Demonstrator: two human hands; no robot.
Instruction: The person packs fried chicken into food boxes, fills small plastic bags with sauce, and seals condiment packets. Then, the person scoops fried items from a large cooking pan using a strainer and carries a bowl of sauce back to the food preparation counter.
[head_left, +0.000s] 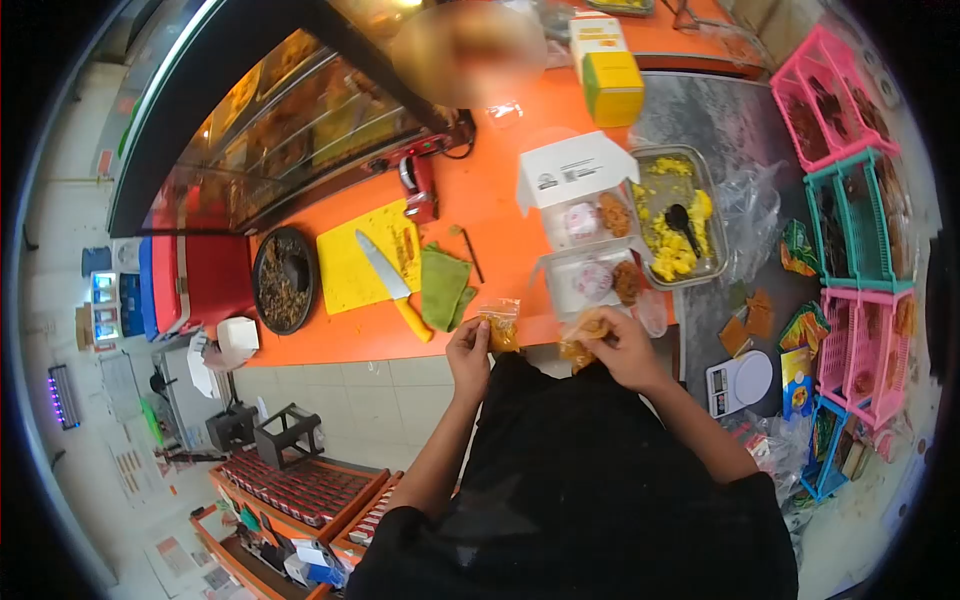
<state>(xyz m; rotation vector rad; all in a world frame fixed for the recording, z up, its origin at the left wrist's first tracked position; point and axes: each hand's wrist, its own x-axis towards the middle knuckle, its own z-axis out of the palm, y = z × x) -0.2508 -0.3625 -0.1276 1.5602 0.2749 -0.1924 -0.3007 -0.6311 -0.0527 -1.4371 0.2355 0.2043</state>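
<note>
My left hand [468, 358] pinches a small clear zip bag [504, 330] of yellow-orange filling by its edge. In my right hand [622, 350] is another small clear bag [577, 352] with similar filling; whether it is more than one bag I cannot tell. Just beyond my right hand, two open white boxes [578, 165] stand on the orange counter [480, 215]. Each contains a wrapped white ball [581, 221] and a piece of fried chicken [614, 213]. A green cloth [444, 287] lies beyond my left hand.
On a yellow cutting board [345, 272] lies a knife [385, 265], its handle toward me. A metal tray [718, 262] of yellow food and a black spoon [682, 225] is beside the boxes. Farther right are a scale [740, 384] and pink baskets [822, 100]. A glass display case [300, 120] stands back left.
</note>
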